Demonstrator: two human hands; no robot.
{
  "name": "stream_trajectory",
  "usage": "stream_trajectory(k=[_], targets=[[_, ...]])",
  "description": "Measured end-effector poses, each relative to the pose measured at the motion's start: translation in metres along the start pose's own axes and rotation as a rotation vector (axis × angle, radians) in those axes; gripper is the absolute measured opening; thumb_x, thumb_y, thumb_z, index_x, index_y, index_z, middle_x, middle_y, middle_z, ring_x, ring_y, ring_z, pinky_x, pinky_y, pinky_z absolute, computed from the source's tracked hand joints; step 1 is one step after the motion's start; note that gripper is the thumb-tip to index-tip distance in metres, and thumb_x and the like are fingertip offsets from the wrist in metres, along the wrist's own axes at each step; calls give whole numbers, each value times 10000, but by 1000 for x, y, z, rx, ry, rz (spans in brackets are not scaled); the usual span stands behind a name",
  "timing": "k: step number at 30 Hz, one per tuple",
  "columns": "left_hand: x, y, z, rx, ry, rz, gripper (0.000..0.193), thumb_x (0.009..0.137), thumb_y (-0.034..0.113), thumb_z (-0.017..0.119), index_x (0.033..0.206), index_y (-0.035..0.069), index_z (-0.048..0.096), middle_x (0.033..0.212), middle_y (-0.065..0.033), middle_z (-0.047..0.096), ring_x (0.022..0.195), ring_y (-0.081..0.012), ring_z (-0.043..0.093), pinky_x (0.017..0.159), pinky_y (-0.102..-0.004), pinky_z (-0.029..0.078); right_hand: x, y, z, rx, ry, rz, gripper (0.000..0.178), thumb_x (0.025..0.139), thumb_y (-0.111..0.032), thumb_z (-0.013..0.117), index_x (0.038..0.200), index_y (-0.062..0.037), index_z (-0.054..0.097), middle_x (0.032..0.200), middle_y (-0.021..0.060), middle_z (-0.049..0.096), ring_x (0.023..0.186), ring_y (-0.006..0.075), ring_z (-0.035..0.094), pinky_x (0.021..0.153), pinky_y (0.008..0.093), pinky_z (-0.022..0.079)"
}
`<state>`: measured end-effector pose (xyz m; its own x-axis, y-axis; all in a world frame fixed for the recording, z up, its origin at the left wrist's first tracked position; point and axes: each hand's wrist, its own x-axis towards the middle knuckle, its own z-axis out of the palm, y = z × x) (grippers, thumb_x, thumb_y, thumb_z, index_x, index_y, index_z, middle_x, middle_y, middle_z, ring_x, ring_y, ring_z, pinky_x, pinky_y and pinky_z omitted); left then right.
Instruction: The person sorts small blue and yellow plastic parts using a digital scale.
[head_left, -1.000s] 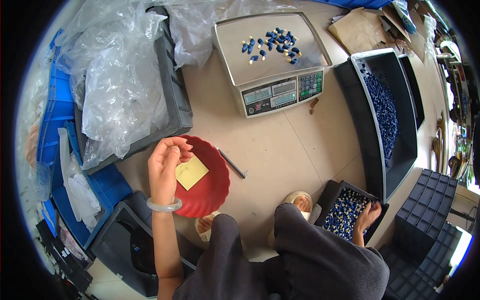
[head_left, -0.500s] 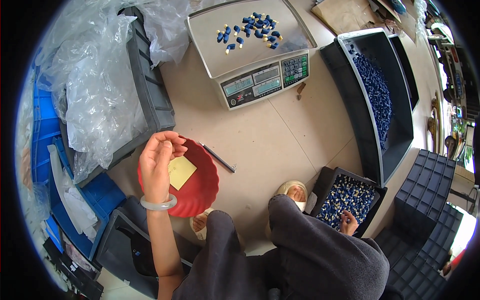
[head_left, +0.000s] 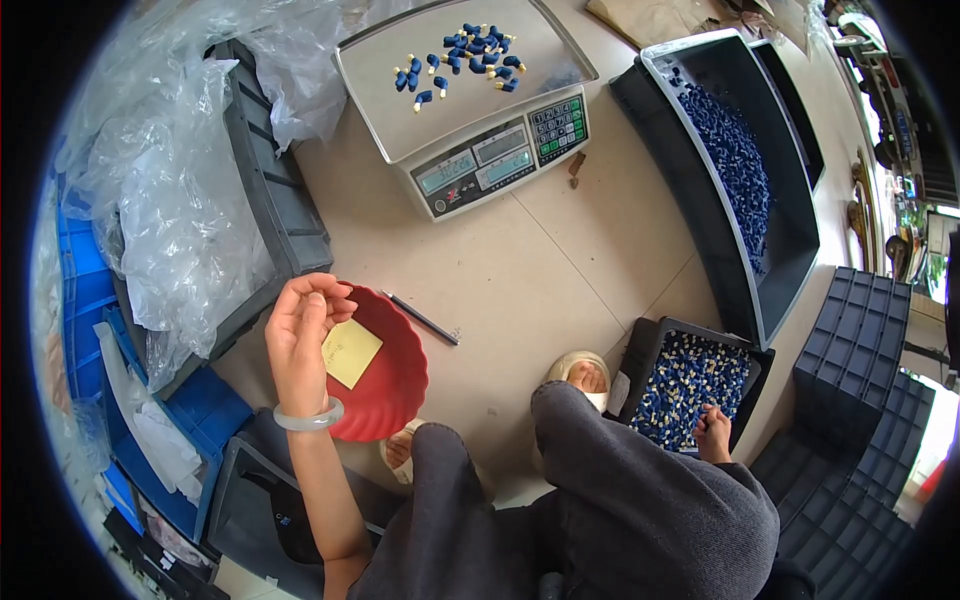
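My left hand (head_left: pixel 303 325), a pale bangle (head_left: pixel 308 416) at its wrist, is raised over the left side of a red bowl (head_left: pixel 400 385) with a scalloped rim. Its fingers are loosely curled against the thumb; what they hold, if anything, is hidden. A yellow paper note (head_left: pixel 352 354) lies in the bowl. At the lower right, my right hand (head_left: pixel 713 435) is at the near edge of a small black bin (head_left: pixel 641 372) filled with small blue and cream pieces (head_left: pixel 690 388). Its fingers are bunched together, and I cannot make out anything between them.
A digital scale (head_left: pixel 480 165) stands ahead, with several blue-and-cream pieces (head_left: pixel 470 50) on its pan. Right of it is a large grey bin (head_left: pixel 685 190) of blue pieces. A pen (head_left: pixel 422 318) lies beside the bowl. Clear plastic bags (head_left: pixel 190 200) fill a crate at left; dark crates (head_left: pixel 850 350) stand at right.
My right hand has lifted back from the pieces toward the bin's near right edge, its fingers bunched. The left hand stays curled over the bowl. The whole view has shifted slightly.
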<state>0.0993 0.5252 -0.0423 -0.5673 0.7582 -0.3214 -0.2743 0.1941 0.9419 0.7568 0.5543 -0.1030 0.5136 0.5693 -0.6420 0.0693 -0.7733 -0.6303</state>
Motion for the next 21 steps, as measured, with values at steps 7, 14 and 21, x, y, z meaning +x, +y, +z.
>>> stream_trajectory(k=[7,14,21], targets=[[-4,-1,-6,8,10,10,185,980,124,470,1041,-17,575,940,-92,638,827,-140,625,783,-260,503,-15,-43,37,616,-466,250,224,987,-299,488,849,-122,482,690,-25,372,475,59,262,366,193,201],[-6,-2,4,29,-18,7,183,983,122,464,1045,-10,575,936,-91,636,830,-142,626,786,-263,505,-106,-151,243,606,-1221,261,238,978,-253,496,797,-115,428,772,9,361,644,105,339,541,222,333],[-16,6,-2,28,8,15,182,983,116,462,1053,-9,575,943,-92,636,839,-142,624,795,-266,507,-141,-164,369,354,-1354,238,579,1020,-421,283,1259,72,472,1264,210,512,1219,300,497,1057,379,418]])
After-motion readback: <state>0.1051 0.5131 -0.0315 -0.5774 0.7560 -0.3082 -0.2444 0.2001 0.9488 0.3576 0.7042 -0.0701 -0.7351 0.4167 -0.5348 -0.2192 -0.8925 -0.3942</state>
